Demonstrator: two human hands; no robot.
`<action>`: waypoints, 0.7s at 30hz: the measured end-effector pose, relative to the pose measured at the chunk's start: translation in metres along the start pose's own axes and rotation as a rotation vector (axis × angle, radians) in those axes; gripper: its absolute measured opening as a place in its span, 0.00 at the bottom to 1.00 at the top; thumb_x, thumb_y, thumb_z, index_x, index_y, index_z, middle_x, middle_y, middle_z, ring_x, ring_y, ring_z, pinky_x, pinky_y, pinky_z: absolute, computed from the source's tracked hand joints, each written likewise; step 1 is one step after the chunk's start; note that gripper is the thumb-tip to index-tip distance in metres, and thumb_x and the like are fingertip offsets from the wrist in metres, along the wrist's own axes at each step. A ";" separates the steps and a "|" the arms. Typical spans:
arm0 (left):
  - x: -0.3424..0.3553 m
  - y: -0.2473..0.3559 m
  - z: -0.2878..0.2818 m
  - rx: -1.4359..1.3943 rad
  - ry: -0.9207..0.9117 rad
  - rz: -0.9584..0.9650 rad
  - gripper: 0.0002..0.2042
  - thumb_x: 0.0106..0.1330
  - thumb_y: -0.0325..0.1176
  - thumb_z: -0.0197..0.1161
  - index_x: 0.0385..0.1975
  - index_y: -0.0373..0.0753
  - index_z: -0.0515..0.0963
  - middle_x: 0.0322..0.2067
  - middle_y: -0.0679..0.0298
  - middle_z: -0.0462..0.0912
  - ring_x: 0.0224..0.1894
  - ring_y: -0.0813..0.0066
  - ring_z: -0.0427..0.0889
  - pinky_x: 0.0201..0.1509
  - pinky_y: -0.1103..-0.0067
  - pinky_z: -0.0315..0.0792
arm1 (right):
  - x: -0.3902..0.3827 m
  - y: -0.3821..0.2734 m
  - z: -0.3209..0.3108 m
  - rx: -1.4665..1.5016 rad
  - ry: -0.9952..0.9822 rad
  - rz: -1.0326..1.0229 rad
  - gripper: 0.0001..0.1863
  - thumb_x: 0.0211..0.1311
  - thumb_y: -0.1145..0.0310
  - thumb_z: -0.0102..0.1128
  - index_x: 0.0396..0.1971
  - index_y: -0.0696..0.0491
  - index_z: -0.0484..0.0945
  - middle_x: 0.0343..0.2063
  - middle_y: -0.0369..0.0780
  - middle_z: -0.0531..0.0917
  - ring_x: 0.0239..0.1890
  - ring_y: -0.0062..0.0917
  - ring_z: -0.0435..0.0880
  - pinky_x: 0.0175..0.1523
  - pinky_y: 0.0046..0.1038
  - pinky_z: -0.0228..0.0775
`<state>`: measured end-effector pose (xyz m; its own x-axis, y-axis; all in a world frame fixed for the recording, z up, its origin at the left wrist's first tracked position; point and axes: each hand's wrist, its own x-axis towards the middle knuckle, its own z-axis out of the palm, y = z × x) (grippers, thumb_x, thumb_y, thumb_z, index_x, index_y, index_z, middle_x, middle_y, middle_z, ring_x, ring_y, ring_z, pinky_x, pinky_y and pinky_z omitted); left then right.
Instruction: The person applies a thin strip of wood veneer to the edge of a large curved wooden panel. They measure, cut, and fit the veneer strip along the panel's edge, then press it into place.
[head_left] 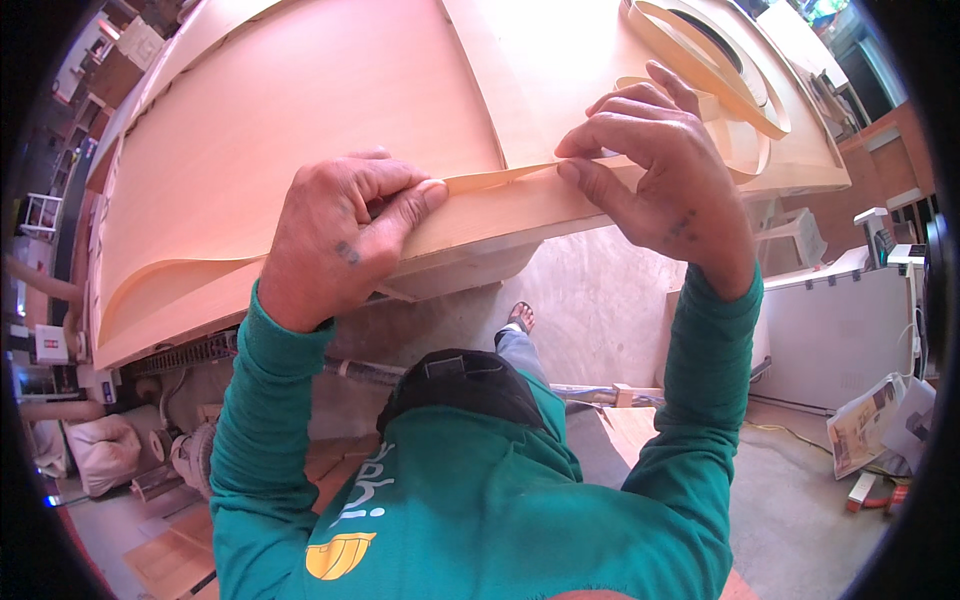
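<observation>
The pale grey concrete floor carries the surrounding items. Toward its right edge stands a white cabinet, with a white stool near it. Printed sheets appear just beside the cabinet; a thin yellow cord lies near them. A bulging pale sack occupies the floor's left edge; flat brown boards lie toward its lower-left corner.
</observation>
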<state>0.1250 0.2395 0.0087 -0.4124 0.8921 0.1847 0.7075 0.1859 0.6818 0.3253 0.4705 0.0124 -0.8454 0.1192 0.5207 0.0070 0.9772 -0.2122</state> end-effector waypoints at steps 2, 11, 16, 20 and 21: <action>-0.001 -0.001 0.001 0.010 0.012 0.005 0.10 0.76 0.30 0.72 0.42 0.26 0.91 0.28 0.57 0.85 0.31 0.73 0.80 0.37 0.71 0.73 | 0.000 0.000 0.002 -0.016 0.018 -0.017 0.06 0.65 0.65 0.71 0.33 0.49 0.93 0.30 0.39 0.91 0.48 0.39 0.90 0.81 0.58 0.59; 0.001 0.000 0.002 -0.003 0.026 -0.014 0.10 0.73 0.32 0.73 0.42 0.30 0.93 0.28 0.52 0.86 0.28 0.62 0.82 0.37 0.66 0.76 | -0.001 -0.004 0.001 -0.021 -0.027 -0.002 0.08 0.67 0.63 0.71 0.33 0.50 0.93 0.30 0.39 0.91 0.50 0.39 0.89 0.82 0.59 0.57; 0.000 -0.002 0.003 -0.009 0.021 0.011 0.11 0.77 0.31 0.72 0.42 0.27 0.92 0.27 0.57 0.84 0.29 0.74 0.78 0.35 0.71 0.71 | 0.000 -0.008 0.005 -0.025 0.004 -0.001 0.09 0.68 0.63 0.70 0.32 0.50 0.93 0.30 0.40 0.91 0.48 0.40 0.89 0.82 0.59 0.57; 0.000 -0.002 0.004 -0.002 0.026 0.020 0.10 0.77 0.31 0.72 0.41 0.27 0.92 0.27 0.57 0.84 0.29 0.73 0.78 0.36 0.71 0.71 | 0.000 -0.009 0.005 -0.023 -0.029 0.029 0.08 0.67 0.66 0.73 0.31 0.54 0.90 0.32 0.40 0.89 0.49 0.38 0.87 0.83 0.54 0.56; 0.000 -0.003 0.003 -0.002 0.030 0.023 0.10 0.77 0.31 0.72 0.41 0.27 0.92 0.27 0.57 0.83 0.29 0.73 0.78 0.36 0.71 0.72 | 0.001 -0.008 0.006 -0.013 -0.029 0.037 0.08 0.67 0.66 0.73 0.31 0.54 0.90 0.31 0.40 0.90 0.48 0.38 0.87 0.83 0.55 0.56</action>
<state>0.1249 0.2407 0.0047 -0.4134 0.8832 0.2215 0.7159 0.1650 0.6784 0.3212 0.4618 0.0098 -0.8595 0.1499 0.4886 0.0452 0.9746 -0.2194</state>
